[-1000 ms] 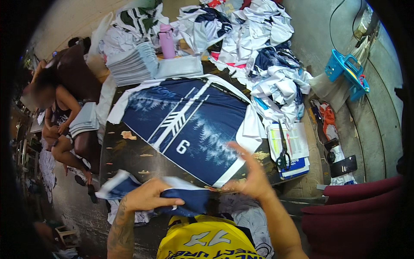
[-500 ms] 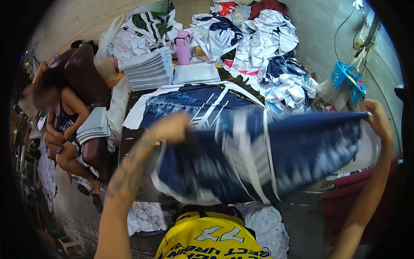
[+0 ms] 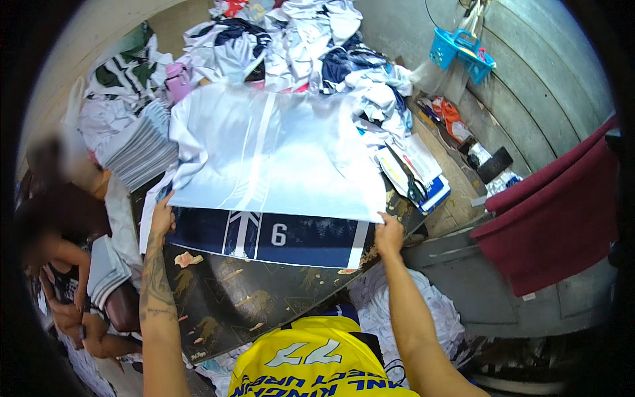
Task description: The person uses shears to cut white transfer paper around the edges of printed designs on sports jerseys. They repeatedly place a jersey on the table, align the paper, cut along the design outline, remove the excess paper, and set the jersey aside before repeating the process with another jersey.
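Observation:
My left hand (image 3: 163,215) pinches the near left corner of a pale fabric panel (image 3: 271,152), which lies face down with faint stripes showing through its back. My right hand (image 3: 389,233) grips the near right corner of the same panel. Under it, a navy printed panel (image 3: 311,241) lies on the dark worn table (image 3: 225,304); its near strip shows white arrows, a numeral and tree shapes. The rest of that lower panel is mostly hidden.
Piles of fabric (image 3: 357,59) line the back, with a pink bottle (image 3: 177,83) and stacked gray pieces (image 3: 139,142). Black scissors (image 3: 413,182) lie on papers at right. A blue basket (image 3: 463,53) hangs by the wall; maroon cloth (image 3: 542,218) hangs right. Another person (image 3: 63,278) sits left.
The panel I held up, navy side showing, now lies pale side up over the other panel, covering most of it. My hands have lowered to its near corners, and the view has shifted.

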`<action>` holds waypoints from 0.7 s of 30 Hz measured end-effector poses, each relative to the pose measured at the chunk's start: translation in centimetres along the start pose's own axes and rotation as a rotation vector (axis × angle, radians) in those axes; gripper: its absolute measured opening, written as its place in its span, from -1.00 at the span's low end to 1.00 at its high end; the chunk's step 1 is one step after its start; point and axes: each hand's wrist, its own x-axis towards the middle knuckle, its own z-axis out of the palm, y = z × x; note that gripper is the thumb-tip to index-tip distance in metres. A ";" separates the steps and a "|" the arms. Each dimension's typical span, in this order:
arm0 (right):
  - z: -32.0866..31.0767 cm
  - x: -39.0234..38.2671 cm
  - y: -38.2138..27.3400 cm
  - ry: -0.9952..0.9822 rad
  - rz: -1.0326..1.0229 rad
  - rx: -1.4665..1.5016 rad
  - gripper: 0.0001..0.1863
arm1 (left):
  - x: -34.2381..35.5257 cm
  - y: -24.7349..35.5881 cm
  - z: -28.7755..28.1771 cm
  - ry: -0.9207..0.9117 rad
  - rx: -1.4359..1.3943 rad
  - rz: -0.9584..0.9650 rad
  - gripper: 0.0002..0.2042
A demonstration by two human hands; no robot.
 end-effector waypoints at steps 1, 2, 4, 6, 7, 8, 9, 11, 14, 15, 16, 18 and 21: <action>0.9 -1.5 -0.3 -0.020 0.007 0.068 -0.58 | -0.3 -1.3 0.2 -0.094 -0.219 -0.108 -0.59; 2.0 -2.9 -0.8 -0.022 0.051 0.072 -0.61 | -1.1 -2.7 0.3 -0.151 -0.471 -0.085 -0.57; 3.1 -5.5 -0.8 -0.022 0.025 0.069 -0.64 | -2.2 -4.7 0.5 -0.196 -0.710 0.087 -0.54; 4.5 -7.8 -0.4 0.047 0.419 0.547 -0.67 | -3.1 -6.5 0.6 -0.040 -0.917 -0.016 -0.56; 5.3 -8.9 -0.2 0.049 0.637 0.820 -0.68 | -3.2 -7.3 0.9 -0.058 -0.846 0.063 -0.56; 6.1 -10.0 0.1 0.145 0.674 0.758 -0.68 | -3.3 -8.1 1.2 0.020 -0.778 0.128 -0.56; 6.9 -11.0 0.2 0.239 0.712 0.733 -0.68 | -3.4 -8.8 1.8 0.055 -0.598 0.117 -0.54; 7.9 -12.7 0.1 0.255 0.848 0.740 -0.60 | -3.9 -9.9 3.5 0.123 -0.055 0.247 -0.50; 7.6 -13.9 -2.2 0.132 0.297 -0.185 -0.46 | -7.5 -10.6 6.6 0.171 0.604 0.336 -0.17; 6.7 -13.7 -3.4 -0.004 0.295 -0.220 -0.42 | -9.7 -10.7 7.1 0.175 0.616 0.274 -0.08; 5.4 -12.9 -4.8 -0.001 0.361 -0.083 -0.42 | -12.1 -10.7 7.2 0.206 0.576 0.313 0.01; 1.4 -10.7 -8.3 0.039 0.361 0.222 -0.35 | -17.2 -10.9 6.7 0.180 0.611 0.199 0.16; -9.2 -5.7 -14.6 0.115 -0.084 0.650 -0.07 | -20.6 -10.6 3.6 0.272 0.500 0.160 -0.33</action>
